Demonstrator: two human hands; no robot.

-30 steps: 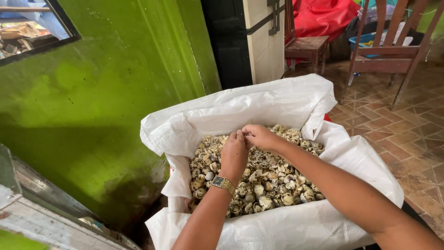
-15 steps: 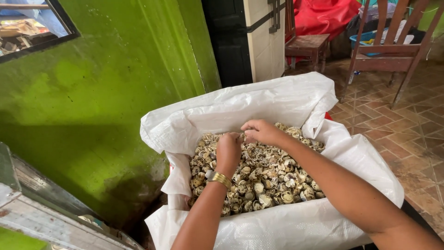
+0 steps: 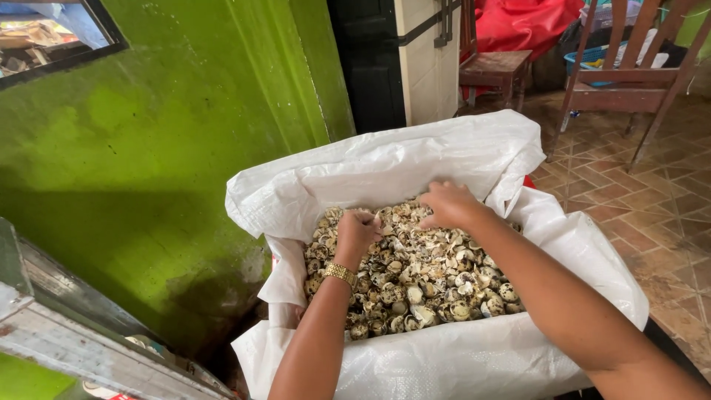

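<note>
Speckled shell fragments [image 3: 422, 274] – small, cream and brown, cracked and crumpled – fill a white woven sack [image 3: 385, 170] that stands open against a green wall [image 3: 148, 163], its mouth rolled back into a thick cuff. They look featherlight and brittle; any squeeze would likely crush them further, so a loose scooping handful from the top of the heap seems the way to take them, not a pinch on single pieces. The sack cloth looks soft and slack, best gripped at the folded rim.

Left hand [image 3: 358, 230] is curled into a fist, knuckles up, pressed into the shells at the near-left of the pile, a gold watch [image 3: 340, 273] on the wrist – whether shells are trapped inside the fist I cannot tell. Right hand [image 3: 448, 204] reaches farther in, palm down, fingers bent and resting on the shells near the sack's back wall; the forearm crosses over the front rim. Behind, wooden chairs [image 3: 622, 67] stand on a tiled floor [image 3: 652, 207]
</note>
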